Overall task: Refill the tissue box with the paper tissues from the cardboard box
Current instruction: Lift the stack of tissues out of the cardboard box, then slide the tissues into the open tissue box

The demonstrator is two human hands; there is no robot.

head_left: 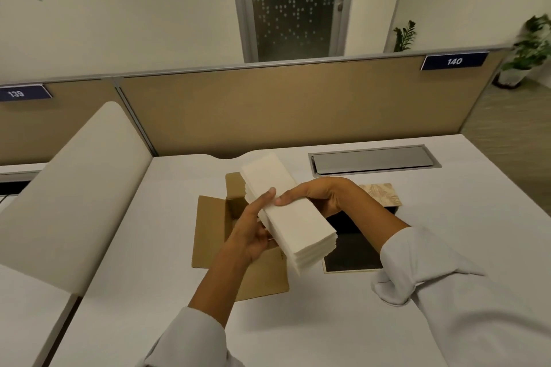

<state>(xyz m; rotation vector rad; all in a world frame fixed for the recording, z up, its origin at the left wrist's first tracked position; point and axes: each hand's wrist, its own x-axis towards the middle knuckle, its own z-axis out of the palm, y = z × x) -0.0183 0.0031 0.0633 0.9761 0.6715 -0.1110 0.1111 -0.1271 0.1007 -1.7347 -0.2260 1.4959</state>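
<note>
Both hands hold one stack of tissues above the desk, between the cardboard box and the tissue box.

The left hand (pixel 253 235) is closed around the near underside of the stack of paper tissues (pixel 293 214), and the right hand (pixel 320 194) is closed on its right edge. The stack's long axis runs from far-left to near-right. One open cardboard box (pixel 214 232) lies below and left; one dark tissue box (pixel 354 250) sits just right of the stack, under the right forearm, so the right hand is nearer. Its patterned lid (pixel 380 194) appears to lie behind it. The next move is likely rightward and down.
</note>
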